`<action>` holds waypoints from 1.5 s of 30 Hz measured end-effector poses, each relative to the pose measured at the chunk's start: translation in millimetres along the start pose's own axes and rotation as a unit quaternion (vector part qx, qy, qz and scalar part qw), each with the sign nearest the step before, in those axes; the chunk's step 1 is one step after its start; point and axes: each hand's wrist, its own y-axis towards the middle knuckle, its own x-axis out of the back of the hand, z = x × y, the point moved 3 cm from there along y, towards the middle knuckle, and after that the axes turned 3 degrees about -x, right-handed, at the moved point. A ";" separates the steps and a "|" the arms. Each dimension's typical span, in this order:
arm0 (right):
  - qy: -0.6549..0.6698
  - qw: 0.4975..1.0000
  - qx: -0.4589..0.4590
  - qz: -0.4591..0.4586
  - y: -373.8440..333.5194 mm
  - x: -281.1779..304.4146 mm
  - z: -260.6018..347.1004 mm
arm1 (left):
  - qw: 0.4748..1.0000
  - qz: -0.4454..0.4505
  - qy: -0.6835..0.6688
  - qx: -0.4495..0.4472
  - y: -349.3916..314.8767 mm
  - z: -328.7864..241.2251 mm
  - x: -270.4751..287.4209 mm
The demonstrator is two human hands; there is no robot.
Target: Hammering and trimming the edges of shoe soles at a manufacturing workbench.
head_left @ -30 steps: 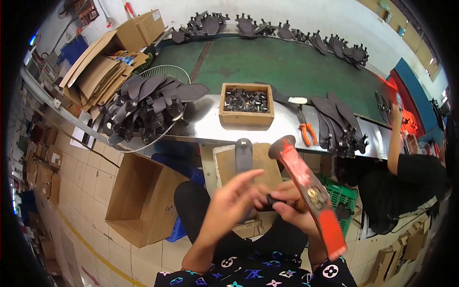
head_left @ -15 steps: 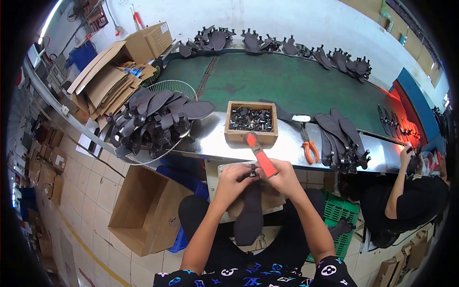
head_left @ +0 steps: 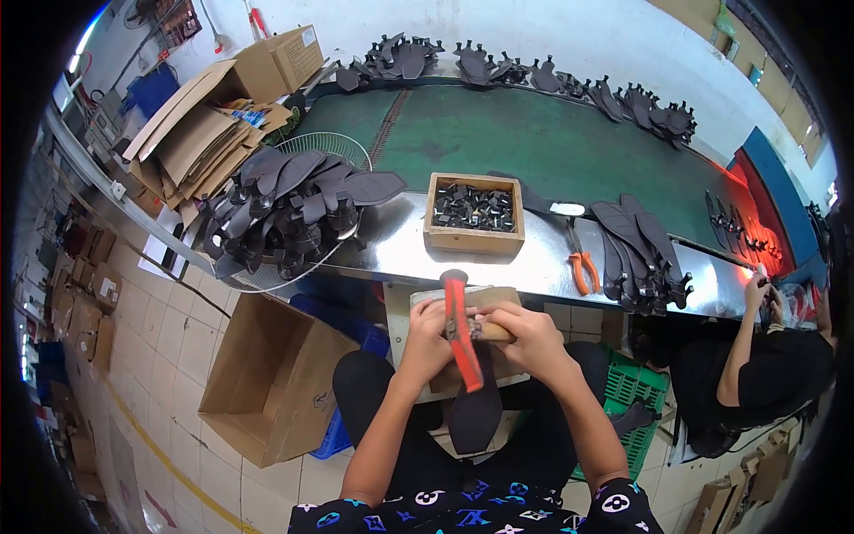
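Observation:
My right hand (head_left: 532,343) is closed round the wooden handle of a hammer (head_left: 459,331), whose long red-painted head lies across the space between my hands. Below it, a dark grey sole-shaped piece (head_left: 476,416) points its wide end toward my lap. Its narrow end rests on a pale work block (head_left: 494,297) between my knees. My left hand (head_left: 425,345) is closed at that narrow end, with fingertips partly hidden behind the hammer head. Just beyond the block, a wooden box (head_left: 474,240) of small dark metal clips stands on the metal table edge.
A wire basket (head_left: 342,142) heaped with dark sole pieces stands left. Orange-handled pliers (head_left: 583,271) and a stack of soles (head_left: 636,249) lie right. Behind is a green conveyor belt (head_left: 525,133). Cardboard box (head_left: 267,383) and green crate (head_left: 636,392) flank me; a co-worker (head_left: 756,374) sits right.
The hammer has turned and come nearer me, its head now lengthwise over the sole's narrow end and its wooden handle showing. My left hand stays at about the same spot.

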 end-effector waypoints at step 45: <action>0.048 0.984 -0.056 -0.161 -70.1 47.0 68.3 | 0.991 0.074 0.105 -0.032 -10.0 -10.5 9.7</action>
